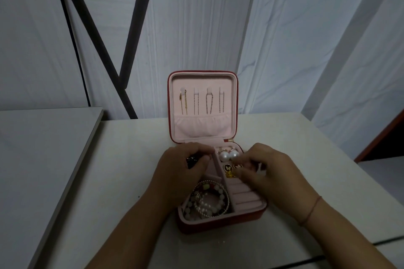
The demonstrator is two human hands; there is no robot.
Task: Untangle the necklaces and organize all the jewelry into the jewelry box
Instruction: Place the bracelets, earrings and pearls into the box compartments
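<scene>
above open jewelry box, left hand grips dark item, right hand pinches gold stud.

One jewelry box holds four hung necklaces, two pearl earrings, two round black studs.

Dim, even indoor light with a cool grey cast; source not discernible. Faint, soft shadows fall on the table beside the forearms. Straight edges bow toward the borders. The right hand is motion-blurred at its fingertips; the pearl earrings carry small highlights.
</scene>
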